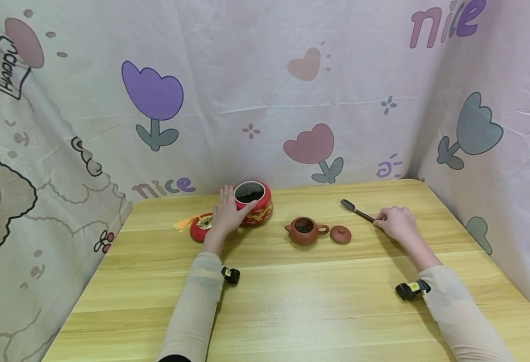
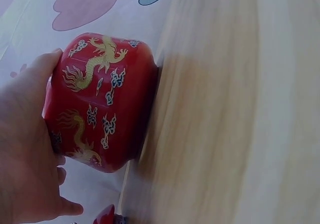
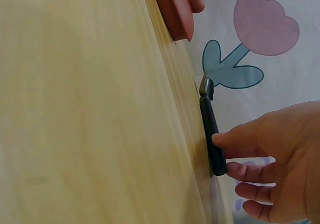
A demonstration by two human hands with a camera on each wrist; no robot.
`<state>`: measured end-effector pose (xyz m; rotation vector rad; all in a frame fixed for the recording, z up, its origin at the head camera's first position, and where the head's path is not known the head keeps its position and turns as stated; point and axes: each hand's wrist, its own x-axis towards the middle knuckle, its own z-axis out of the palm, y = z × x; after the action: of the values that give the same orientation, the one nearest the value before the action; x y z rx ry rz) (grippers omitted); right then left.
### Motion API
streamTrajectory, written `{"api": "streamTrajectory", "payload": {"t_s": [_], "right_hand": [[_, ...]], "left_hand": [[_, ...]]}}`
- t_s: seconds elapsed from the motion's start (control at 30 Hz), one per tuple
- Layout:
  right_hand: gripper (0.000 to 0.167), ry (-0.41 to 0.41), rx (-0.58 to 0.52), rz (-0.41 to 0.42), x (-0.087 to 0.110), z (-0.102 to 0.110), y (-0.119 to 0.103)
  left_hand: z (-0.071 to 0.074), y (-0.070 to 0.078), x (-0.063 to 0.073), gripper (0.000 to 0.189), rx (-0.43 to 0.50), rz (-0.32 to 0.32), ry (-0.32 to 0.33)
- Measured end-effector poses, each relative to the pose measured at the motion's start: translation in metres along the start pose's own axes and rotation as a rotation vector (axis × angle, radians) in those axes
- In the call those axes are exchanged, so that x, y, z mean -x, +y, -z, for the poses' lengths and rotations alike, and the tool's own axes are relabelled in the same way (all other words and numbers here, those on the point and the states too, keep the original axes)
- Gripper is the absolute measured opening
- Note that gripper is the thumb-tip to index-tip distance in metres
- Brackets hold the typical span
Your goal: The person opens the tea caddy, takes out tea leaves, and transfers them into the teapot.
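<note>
A red tea jar [image 1: 261, 213] with gold dragons stands uncovered at the back of the table, dark tea leaves [image 1: 251, 196] inside. My left hand [image 1: 229, 213] holds its near left side, thumb on the front by the rim and fingers along the left. In the left wrist view the jar [image 2: 102, 103] stands upright against that hand [image 2: 27, 149]. At the right, my right hand [image 1: 399, 223] pinches the handle end of a dark tea scoop [image 1: 358, 212]. The right wrist view shows thumb and fingers at the scoop's black handle [image 3: 212, 134], its head pointing away from the hand.
A small brown clay teapot [image 1: 304, 235] stands between the hands, with dark matter inside. Its lid [image 1: 340, 234] lies beside the handle. Left of the jar sits a red jar lid [image 1: 199, 230] with a yellow tassel [image 1: 185, 223]. A patterned cloth [image 1: 237, 100] hangs behind the table.
</note>
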<state>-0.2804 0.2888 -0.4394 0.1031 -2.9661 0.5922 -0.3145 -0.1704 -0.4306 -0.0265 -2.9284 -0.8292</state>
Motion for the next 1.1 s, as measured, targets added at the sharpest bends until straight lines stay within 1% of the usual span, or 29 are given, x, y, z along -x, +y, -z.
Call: {"api": "streamTrajectory", "payload": {"t_s": [0.13, 0.33, 0.57, 0.7, 0.8, 0.9, 1.1], "right_hand": [[0.020, -0.019, 0.003, -0.008, 0.000, 0.001, 0.000], [0.028, -0.044, 0.011, -0.017, 0.001, 0.004, 0.000], [0.029, -0.018, -0.016, -0.009, 0.005, 0.012, -0.005], [0.030, 0.007, -0.032, 0.005, 0.008, 0.017, -0.009], [0.031, 0.026, -0.046, 0.017, 0.011, 0.022, -0.013], [0.031, 0.042, -0.050, 0.033, 0.014, 0.028, -0.018], [0.029, 0.077, -0.028, 0.090, 0.018, 0.035, -0.030]], "left_hand": [[0.001, 0.000, 0.000, 0.116, -0.006, 0.006, -0.014], [0.001, 0.001, 0.001, 0.117, 0.003, 0.015, -0.027], [0.003, 0.001, 0.001, 0.117, 0.014, 0.023, -0.034], [0.005, 0.003, 0.003, 0.116, 0.024, 0.033, -0.023], [0.006, 0.006, 0.004, 0.115, -0.003, 0.027, -0.001], [0.008, 0.011, 0.006, 0.110, -0.053, 0.009, 0.017], [0.011, 0.026, 0.014, 0.095, -0.138, -0.037, 0.060]]}}
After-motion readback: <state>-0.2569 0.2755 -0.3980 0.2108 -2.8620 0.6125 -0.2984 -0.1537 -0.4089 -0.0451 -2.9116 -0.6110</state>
